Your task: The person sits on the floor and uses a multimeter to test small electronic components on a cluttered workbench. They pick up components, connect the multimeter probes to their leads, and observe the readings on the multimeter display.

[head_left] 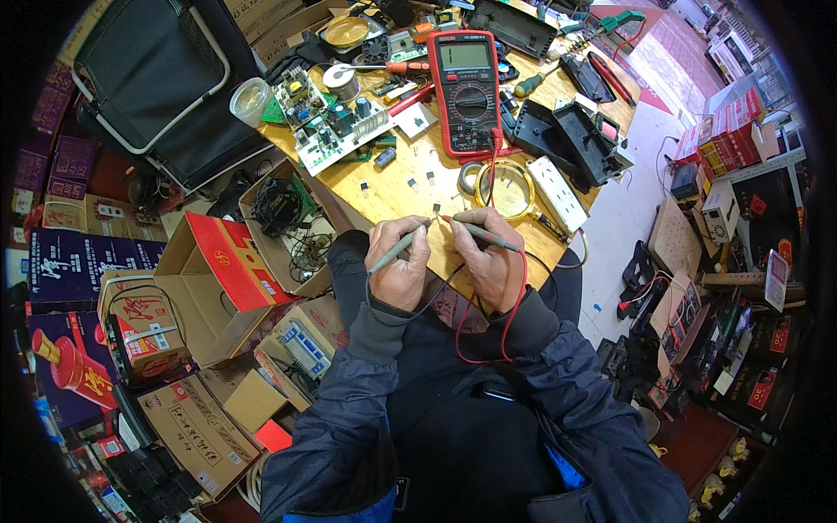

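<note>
From my remote post I had both hands on the near side of the meter (468,91): the left hand (397,264) kept its grip around the dark probe (397,251), the right hand (490,270) around the red-tipped probe (484,234). The transistor (437,208) sat at their tips, nearer me than the meter, on the surface (384,207); contact I couldn't tell. Left of the meter lay the board (327,118).

Whether the probe tips (445,218) touch the little black component (437,207) is too small to tell.
</note>
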The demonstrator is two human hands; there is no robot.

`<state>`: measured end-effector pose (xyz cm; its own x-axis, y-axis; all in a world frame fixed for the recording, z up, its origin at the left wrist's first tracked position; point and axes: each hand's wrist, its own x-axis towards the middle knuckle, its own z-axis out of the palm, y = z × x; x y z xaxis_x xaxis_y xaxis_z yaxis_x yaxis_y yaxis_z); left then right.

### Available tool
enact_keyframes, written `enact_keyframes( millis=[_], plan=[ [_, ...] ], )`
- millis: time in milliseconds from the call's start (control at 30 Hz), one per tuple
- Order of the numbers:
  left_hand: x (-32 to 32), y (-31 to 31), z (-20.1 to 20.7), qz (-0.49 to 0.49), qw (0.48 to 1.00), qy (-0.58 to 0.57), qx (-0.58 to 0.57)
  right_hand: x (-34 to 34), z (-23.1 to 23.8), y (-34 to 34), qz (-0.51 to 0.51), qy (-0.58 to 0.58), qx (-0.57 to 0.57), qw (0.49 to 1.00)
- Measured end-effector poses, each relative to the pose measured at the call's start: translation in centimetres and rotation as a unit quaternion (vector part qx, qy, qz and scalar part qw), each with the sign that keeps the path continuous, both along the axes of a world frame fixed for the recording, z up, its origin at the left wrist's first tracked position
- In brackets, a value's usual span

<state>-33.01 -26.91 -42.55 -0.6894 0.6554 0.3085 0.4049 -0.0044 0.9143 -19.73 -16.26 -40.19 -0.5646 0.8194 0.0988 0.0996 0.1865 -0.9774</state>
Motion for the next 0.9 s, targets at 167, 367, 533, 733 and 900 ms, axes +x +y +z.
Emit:
enact_keyframes(
  millis=[167, 367, 533, 733, 900],
  plan=[
    [-0.03, 0.04, 0.02, -0.001, 1.0, -0.003, 0.003, -0.04, -0.16, 0.06, -0.003, -0.005, 0.012, 1.0],
    [-0.07, 0.07, -0.12, -0.004, 1.0, 0.004, 0.003, -0.19, -0.2, -0.03, -0.018, 0.017, -0.005, 1.0],
    [-0.13, -0.01, -0.35, -0.005, 1.0, 0.01, 0.003, -0.26, -0.13, -0.03, -0.019, 0.012, 0.012, 1.0],
    [-0.55, -0.21, -0.7, -0.012, 0.999, 0.049, -0.009, -0.28, -0.07, -0.05, -0.02, 0.015, 0.015, 1.0],
    [-0.34, -0.08, -0.58, -0.008, 1.0, 0.027, -0.008, -0.32, -0.09, -0.06, -0.021, 0.018, 0.004, 1.0]
  ],
)
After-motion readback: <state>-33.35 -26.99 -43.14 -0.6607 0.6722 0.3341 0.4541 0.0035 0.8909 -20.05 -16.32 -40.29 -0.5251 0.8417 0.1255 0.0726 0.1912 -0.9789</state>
